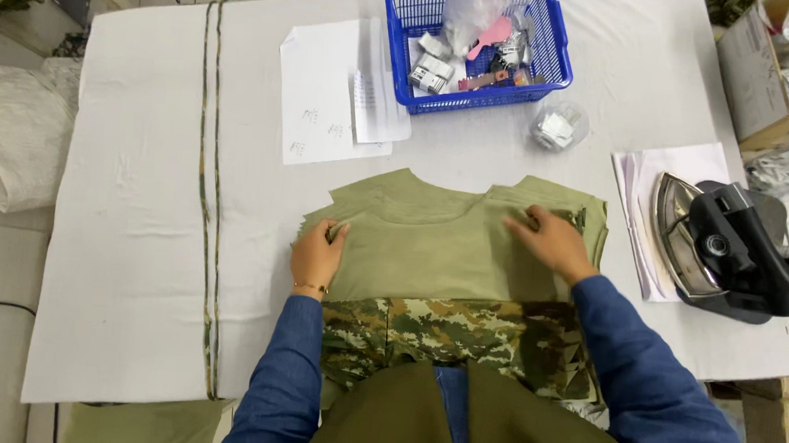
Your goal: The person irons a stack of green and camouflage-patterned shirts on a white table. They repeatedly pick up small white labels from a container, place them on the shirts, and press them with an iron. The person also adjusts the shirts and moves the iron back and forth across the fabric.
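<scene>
Here both hands' fingers, left hand [317, 257] and right hand [550, 242], press flat on the olive garment [439, 248].

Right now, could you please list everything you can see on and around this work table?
Olive fabric pieces: a stack, count unclear, olive green, table centre, under both hands.
Camouflage fabric: one piece, green and brown, near table edge.
Camouflage cord: two strands, left part of table, running lengthwise.
Paper sheets: several, white, behind the fabric.
Basket: one, blue plastic, far edge, holding small packets and a clear bag.
Clear bag of small white items: one, beside the basket.
Iron: one, black with metal soleplate, tipped on its side at the right.
Cardboard box: one, brown, far right.
Table: one, white cover.
Left hand: on the stack's left corner.
Right hand: on the stack's right corner.
</scene>
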